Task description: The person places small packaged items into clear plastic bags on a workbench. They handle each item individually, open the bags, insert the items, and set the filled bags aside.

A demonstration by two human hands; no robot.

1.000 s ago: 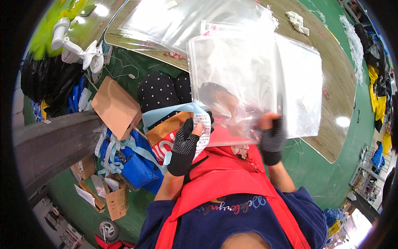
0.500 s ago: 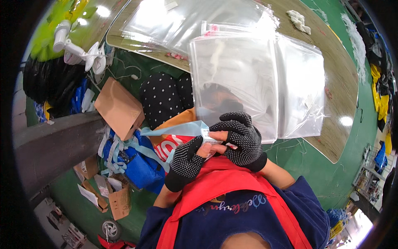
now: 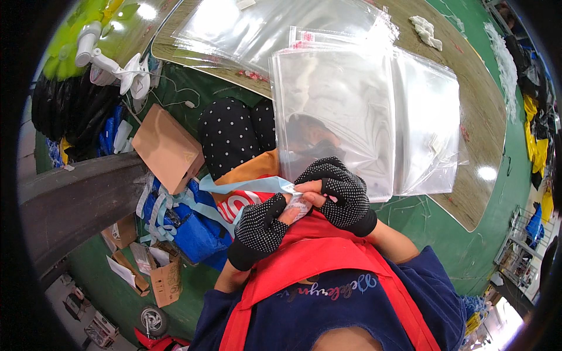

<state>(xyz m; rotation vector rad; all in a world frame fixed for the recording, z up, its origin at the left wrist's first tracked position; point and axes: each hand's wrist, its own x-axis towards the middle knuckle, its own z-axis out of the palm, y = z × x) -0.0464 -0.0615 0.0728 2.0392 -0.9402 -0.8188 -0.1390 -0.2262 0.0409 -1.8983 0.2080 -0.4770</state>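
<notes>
In dotted black fingerless gloves, my two hands meet over my lap. My left hand [image 3: 260, 229] is closed, its bare thumb and finger pinching a small white printed piece [image 3: 300, 205]. My right hand [image 3: 338, 196] is closed too, fingertips on the upper end of that piece, where a light blue strip [image 3: 246, 185] joins it. Leftward the strip runs loose and drops toward a blue bag. Just beyond my right hand lies a stack of clear plastic bags [image 3: 333, 105], overhanging the table's near edge. Exactly how the fingers grip the white piece is partly hidden.
More clear plastic sheets [image 3: 430, 123] cover the wood-patterned table [image 3: 483, 146], with a crumpled white cloth [image 3: 426, 32] at its far side. On my left are a cardboard box [image 3: 167, 146], a blue bag [image 3: 202, 237] with light blue strips, opened cartons [image 3: 167, 281] and a dark beam [image 3: 88, 205].
My fingers have shifted slightly on the white piece, the right fingertips now pinched closer together. The blue strip's end has turned a little, and the view has moved slightly.
</notes>
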